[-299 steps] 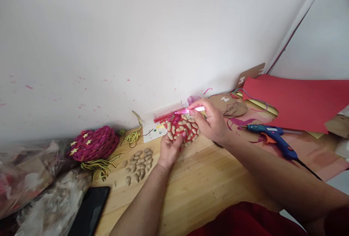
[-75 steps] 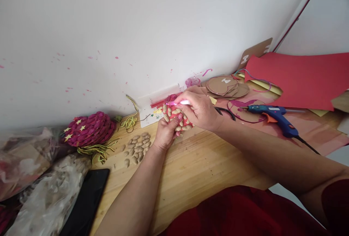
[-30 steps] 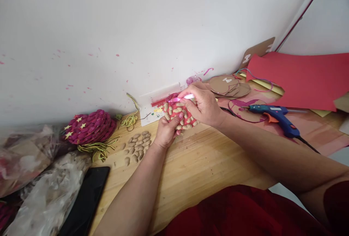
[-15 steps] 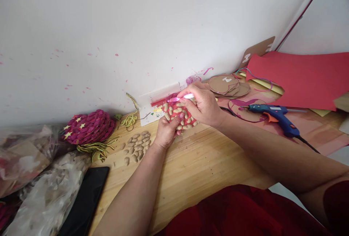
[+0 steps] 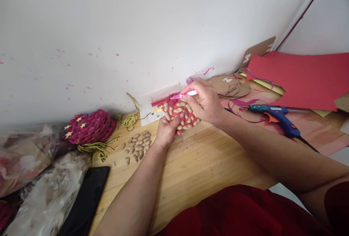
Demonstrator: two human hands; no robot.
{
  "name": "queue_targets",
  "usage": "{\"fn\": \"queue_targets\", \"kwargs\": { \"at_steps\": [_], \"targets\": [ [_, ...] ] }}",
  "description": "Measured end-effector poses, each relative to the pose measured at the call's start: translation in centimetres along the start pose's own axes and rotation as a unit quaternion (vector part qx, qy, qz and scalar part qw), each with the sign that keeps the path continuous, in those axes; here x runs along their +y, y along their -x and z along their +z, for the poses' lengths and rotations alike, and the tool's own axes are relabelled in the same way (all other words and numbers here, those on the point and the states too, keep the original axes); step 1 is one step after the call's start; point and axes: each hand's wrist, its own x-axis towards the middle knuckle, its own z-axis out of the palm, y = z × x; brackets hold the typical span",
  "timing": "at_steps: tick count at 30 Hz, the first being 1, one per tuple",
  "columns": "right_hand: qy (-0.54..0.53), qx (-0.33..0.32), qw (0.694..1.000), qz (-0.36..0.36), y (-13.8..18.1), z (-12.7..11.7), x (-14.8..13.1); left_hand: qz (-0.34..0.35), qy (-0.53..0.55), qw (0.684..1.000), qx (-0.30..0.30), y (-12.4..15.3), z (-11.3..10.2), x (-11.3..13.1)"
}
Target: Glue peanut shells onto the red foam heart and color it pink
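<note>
My left hand [image 5: 168,131] is closed on the near left edge of a red disc covered with peanuts [image 5: 178,110], its thumb lying on top. Pinched in my right hand [image 5: 205,99] is a white-handled paintbrush [image 5: 191,92] with pink on its tip end. The tip meets the far side of the disc, where several peanuts are painted magenta [image 5: 172,98]. The nearer peanuts are still tan. Behind the disc lies a white sheet with gold and green stars [image 5: 155,114]. Loose peanuts [image 5: 137,147] are spread on the wooden table left of my left hand.
Magenta peanut discs [image 5: 89,127] with star stickers are stacked at left, beside plastic bags [image 5: 54,192] and a black phone [image 5: 85,196]. At right are a blue glue gun [image 5: 280,116], cardboard discs [image 5: 227,84] and red sheets [image 5: 302,78]. A paint-spotted wall [image 5: 117,68] rises behind.
My right hand and the paintbrush have shifted slightly right, uncovering more of the disc and its magenta peanuts. My left hand keeps its hold in place.
</note>
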Motion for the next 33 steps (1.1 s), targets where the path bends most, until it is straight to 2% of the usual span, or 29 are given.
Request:
{"fn": "queue_targets", "kwargs": {
  "at_steps": [10, 17, 33],
  "targets": [
    [-0.003, 0.009, 1.0, -0.004, 0.1, 0.0, 0.2, 0.01, -0.001, 1.0, -0.002, 0.0, 0.0, 0.0],
    [0.001, -0.024, 0.999, -0.031, 0.2, 0.1, -0.8, 0.009, -0.001, 1.0, -0.006, 0.1, 0.0, 0.0],
    [-0.001, -0.027, 0.999, -0.019, 0.1, 0.1, -0.4, 0.009, -0.001, 1.0, -0.009, -0.1, -0.1, -0.2]
  ]
}}
